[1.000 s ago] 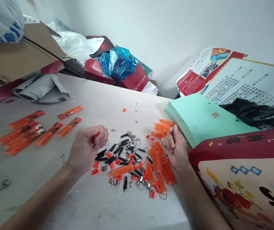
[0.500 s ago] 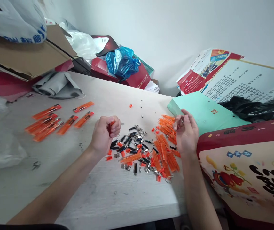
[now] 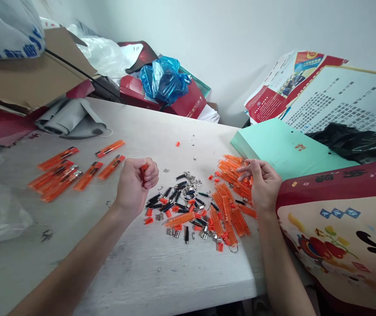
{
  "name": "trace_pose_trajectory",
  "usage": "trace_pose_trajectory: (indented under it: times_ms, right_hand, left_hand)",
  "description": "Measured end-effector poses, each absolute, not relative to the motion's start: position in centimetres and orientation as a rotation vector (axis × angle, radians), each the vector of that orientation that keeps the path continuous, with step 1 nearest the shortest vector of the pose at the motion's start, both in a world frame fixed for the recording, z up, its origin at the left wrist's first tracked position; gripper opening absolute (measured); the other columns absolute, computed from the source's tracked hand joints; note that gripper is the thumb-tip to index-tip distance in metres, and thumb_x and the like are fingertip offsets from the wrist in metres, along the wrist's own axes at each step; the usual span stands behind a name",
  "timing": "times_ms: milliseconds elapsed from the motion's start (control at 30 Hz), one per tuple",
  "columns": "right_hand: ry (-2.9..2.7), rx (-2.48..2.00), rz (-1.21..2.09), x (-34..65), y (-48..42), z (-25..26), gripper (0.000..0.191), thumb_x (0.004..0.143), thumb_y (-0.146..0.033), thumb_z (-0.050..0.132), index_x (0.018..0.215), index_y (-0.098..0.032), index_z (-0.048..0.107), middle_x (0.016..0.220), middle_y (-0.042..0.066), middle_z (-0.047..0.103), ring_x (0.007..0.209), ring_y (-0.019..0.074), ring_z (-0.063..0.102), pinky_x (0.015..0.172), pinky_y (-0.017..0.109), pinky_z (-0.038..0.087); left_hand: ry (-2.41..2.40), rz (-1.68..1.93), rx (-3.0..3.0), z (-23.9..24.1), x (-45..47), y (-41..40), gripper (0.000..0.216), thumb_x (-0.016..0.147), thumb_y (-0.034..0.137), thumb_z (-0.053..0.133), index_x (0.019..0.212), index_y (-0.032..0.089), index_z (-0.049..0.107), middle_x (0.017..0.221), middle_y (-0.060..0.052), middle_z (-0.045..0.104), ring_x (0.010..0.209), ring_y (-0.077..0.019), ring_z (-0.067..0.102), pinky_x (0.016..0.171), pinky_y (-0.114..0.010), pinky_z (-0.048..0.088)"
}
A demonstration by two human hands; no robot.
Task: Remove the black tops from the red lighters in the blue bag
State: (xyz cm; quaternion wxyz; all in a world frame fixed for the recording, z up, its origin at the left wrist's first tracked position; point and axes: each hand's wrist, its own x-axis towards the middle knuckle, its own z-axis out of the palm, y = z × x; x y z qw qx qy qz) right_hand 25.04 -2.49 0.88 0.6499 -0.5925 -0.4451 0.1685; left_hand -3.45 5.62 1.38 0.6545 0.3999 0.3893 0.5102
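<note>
My left hand (image 3: 138, 182) is closed in a fist above the table, left of a pile of parts. A bit of an orange plastic lighter part (image 3: 144, 167) shows between its thumb and fingers; the rest is hidden. At the pile's right side, my right hand (image 3: 264, 183) has its fingers loosely apart over orange lighter bodies (image 3: 229, 206). Left of these lie black stick-like parts (image 3: 174, 193), small metal caps (image 3: 204, 232), little orange-red pieces (image 3: 148, 220) and a metal ring (image 3: 188, 193). Several orange lighters with black inner parts (image 3: 58, 180) lie on the left.
A mint-green box (image 3: 273, 140) and a red and cream printed bag (image 3: 339, 228) border the right side. Behind are a blue plastic bag (image 3: 166, 81) on a red box and a folded grey item (image 3: 72, 118). A cardboard box (image 3: 43, 70) stands back left.
My right hand has shifted right and its fingers have lowered over the orange lighter bodies. My left hand stays closed and appears slightly further left. The whole view has shifted a little.
</note>
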Motion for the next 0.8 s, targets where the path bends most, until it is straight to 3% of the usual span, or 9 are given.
trace_pose_trajectory:
  times_ms: [200,367,667,800]
  right_hand:
    - [-1.070,-1.316,0.380,24.84,-2.81,1.08,0.035,0.100,-0.047,0.071,0.080,-0.019,0.076,0.058,-0.001,0.063,0.047,0.0110,0.054,0.049,0.026,0.045]
    - [-1.047,-1.348,0.357,25.08,-2.59,0.76,0.022,0.094,-0.041,0.079,0.093,-0.020,0.081,0.074,0.000,0.068,0.060,0.0116,0.055,0.057,0.026,0.048]
    - [-1.031,-1.368,0.473,24.91,-2.76,1.12,0.019,0.092,-0.040,0.080,0.098,-0.022,0.078,0.085,0.002,0.071,0.064,0.0126,0.060,0.058,0.027,0.055]
    - [-1.053,-1.395,0.487,24.97,-2.70,0.98,0.020,0.089,-0.039,0.083,0.102,-0.023,0.079,0.092,0.003,0.076,0.071,0.0155,0.067,0.067,0.031,0.062]
  left_hand:
    - [0.893,1.119,0.920,1.07,-3.32,5.69,0.026,0.072,0.029,0.052,0.051,0.020,0.040,0.055,0.003,0.027,0.050,-0.0109,0.020,0.045,-0.025,0.020]
    - [0.893,1.093,0.935,1.06,-3.33,5.76,0.027,0.072,0.030,0.053,0.051,0.020,0.039,0.054,0.004,0.027,0.049,-0.0107,0.021,0.044,-0.024,0.021]
    - [0.882,1.078,0.976,1.11,-3.19,5.59,0.030,0.074,0.030,0.054,0.051,0.020,0.039,0.054,0.003,0.028,0.049,-0.0099,0.023,0.043,-0.022,0.024]
    - [0.885,1.071,0.986,1.16,-3.13,5.57,0.030,0.075,0.031,0.055,0.051,0.020,0.039,0.053,0.003,0.029,0.048,-0.0100,0.024,0.042,-0.023,0.024]
